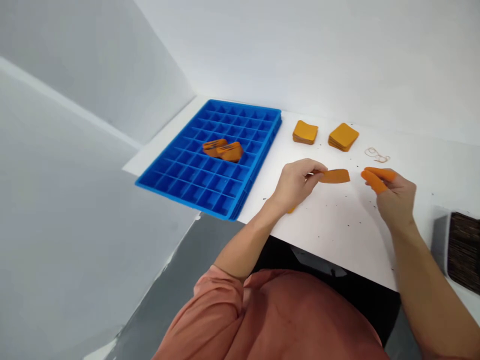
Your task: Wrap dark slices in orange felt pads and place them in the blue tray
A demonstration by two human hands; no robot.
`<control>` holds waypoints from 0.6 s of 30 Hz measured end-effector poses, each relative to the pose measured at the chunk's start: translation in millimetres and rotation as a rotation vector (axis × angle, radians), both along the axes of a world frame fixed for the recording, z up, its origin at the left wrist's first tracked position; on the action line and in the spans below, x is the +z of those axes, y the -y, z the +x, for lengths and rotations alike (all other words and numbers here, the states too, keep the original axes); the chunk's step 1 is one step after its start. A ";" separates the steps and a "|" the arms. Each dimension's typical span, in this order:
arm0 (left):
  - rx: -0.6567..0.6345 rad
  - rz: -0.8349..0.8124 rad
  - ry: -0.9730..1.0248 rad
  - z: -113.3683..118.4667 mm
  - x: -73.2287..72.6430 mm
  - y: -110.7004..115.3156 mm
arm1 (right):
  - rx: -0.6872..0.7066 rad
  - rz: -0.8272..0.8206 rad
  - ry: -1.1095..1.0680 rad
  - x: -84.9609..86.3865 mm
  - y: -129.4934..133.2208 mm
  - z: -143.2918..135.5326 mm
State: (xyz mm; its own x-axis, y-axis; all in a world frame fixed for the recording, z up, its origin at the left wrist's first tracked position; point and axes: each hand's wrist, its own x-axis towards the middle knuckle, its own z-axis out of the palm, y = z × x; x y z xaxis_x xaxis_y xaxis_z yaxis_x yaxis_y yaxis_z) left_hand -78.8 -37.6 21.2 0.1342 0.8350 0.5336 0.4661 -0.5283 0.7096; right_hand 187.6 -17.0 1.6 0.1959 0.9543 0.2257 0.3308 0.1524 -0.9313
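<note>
Between the thumb and fingers of my left hand [299,183] is a flat orange-brown piece [336,176], pointing right above the white table. My right hand [393,192] is just to the right of that piece, not touching it. Orange covers sit on its thumb and forefinger, which are pressed close together; whether anything tiny is between them is too small to tell. Behind the hands lie two stacks of yellow-orange pieces, a left stack [305,132] and a right stack [343,136]. Part of another yellow piece [291,210] shows under my left wrist.
A blue compartment tray [187,197] is at the left, with orange-brown pieces [224,150] lying on its dividers. Thin loose bands [377,155] lie right of the stacks. A bin of dark brown pieces [464,250] is at the far right. Dark specks dot the white table [337,225].
</note>
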 end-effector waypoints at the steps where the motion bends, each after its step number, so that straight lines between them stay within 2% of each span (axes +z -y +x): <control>1: 0.006 0.017 0.007 -14.3 9.6 11.3 | -0.011 -0.007 -0.007 0.6 0.9 0.6; 3: 0.082 0.051 -0.004 -52.2 33.0 31.7 | -0.037 -0.025 -0.015 1.2 2.4 0.7; 5: 0.258 0.063 -0.038 -100.9 59.5 43.7 | -0.052 -0.043 -0.014 0.9 3.1 0.3; 8: 0.590 0.009 -0.089 -184.5 93.3 41.1 | -0.056 -0.075 -0.003 -0.7 3.0 0.8; 10: 0.734 -0.054 -0.151 -236.8 103.7 29.0 | -0.050 -0.081 0.043 -2.6 2.4 2.5; 12: 0.795 -0.141 -0.207 -277.9 101.6 13.5 | -0.047 -0.072 0.102 -4.8 1.6 4.9; 14: 0.811 -0.207 -0.240 -303.3 90.1 -1.8 | -0.054 -0.068 0.134 -7.1 0.7 7.1; 16: 0.803 -0.243 -0.251 -313.7 75.6 -14.8 | -0.056 -0.077 0.149 -8.9 0.0 9.0; 18: 0.776 -0.265 -0.256 -314.0 63.6 -24.5 | -0.052 -0.055 0.239 -9.7 0.0 10.1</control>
State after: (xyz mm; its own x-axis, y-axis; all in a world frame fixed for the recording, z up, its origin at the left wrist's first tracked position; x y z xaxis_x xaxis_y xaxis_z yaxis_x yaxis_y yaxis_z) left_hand -392.8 -13.1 84.8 -0.4374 0.8329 0.3390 0.7894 0.1750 0.5884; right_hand 197.8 -17.0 -8.1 0.1921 0.9566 0.2192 0.5485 0.0805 -0.8322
